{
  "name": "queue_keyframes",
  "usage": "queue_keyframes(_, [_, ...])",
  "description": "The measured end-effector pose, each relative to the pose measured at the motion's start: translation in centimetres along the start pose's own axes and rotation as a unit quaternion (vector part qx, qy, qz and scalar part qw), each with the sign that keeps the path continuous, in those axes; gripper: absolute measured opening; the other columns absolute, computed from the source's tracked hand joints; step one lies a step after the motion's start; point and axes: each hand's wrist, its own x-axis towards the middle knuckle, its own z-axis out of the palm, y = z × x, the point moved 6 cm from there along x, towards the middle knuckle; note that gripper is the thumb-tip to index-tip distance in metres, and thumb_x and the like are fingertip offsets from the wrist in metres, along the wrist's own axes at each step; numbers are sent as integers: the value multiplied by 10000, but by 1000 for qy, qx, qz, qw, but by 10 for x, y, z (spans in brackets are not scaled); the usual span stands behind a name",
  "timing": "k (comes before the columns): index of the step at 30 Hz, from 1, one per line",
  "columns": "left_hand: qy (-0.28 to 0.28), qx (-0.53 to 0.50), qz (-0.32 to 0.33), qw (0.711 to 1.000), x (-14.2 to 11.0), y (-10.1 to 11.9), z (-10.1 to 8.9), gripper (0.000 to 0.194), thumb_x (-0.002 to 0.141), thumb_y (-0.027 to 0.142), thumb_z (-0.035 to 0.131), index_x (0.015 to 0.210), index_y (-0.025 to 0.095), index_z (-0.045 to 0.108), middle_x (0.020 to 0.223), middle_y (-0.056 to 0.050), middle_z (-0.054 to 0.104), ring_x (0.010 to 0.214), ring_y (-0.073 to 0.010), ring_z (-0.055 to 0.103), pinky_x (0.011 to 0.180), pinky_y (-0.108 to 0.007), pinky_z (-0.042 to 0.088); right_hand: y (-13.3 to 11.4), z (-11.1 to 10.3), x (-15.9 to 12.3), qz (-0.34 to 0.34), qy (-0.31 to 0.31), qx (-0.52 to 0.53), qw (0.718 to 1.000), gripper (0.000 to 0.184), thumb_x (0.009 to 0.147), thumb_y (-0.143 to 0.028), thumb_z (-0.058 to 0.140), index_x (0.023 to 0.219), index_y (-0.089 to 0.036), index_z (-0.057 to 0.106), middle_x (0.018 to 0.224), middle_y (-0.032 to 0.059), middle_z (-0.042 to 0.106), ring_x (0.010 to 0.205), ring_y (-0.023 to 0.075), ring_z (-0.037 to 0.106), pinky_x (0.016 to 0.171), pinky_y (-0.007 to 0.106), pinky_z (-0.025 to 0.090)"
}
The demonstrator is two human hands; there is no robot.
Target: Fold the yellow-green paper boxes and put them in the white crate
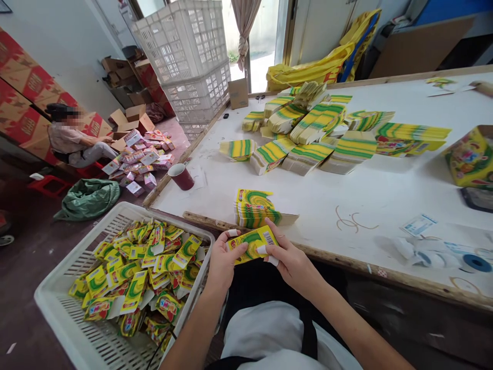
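A small yellow and green printed carton is held between both hands above the table's front edge. My left hand grips its left end, thumb on the front face. At the barcode end, my right hand pinches the carton with tape-wrapped fingertips. Just beyond stands a fanned stack of flat cartons. To the left, a white plastic crate holds many yellow cartons, some with white end flaps sticking out.
Bundles of flat cartons are heaped across the white table. A dark red mug stands by its left edge. Rubber bands and tape rolls lie right. Tall crates rise behind; a seated person is at far left.
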Motion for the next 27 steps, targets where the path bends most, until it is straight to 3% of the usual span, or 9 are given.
queue_keyframes(6, [-10,28,25,999,-2,15,-1,517,504,239,889,905,139,577,770,-21,730,662,-140,681,668,-276,580,3,3,1,8,15,-5,1000,209,924,-139,464,1091,-233,547,1480,186,410,1186,253,598,826,340,576])
queue_keyframes(9, [-7,40,41,998,-3,18,-2,492,522,242,882,901,138,586,734,-6,715,625,-118,659,641,-251,571,5,2,-1,0,31,-5,999,209,928,-132,449,1085,-230,546,1457,186,445,1220,250,569,875,348,560])
queue_keyframes(17, [-4,55,33,998,1,10,-7,480,537,250,875,910,146,592,756,-12,708,660,-126,656,658,-255,563,5,-3,-4,-23,-8,9,1000,185,932,-137,454,1038,-217,583,1464,197,431,1198,239,588,885,339,554])
queue_keyframes(27, [42,42,64,996,-4,13,-7,485,497,269,880,863,145,587,696,14,680,593,-115,629,595,-243,551,3,4,-1,-20,-11,-14,1000,348,854,13,400,1019,-213,606,1502,178,366,1155,243,620,868,362,565])
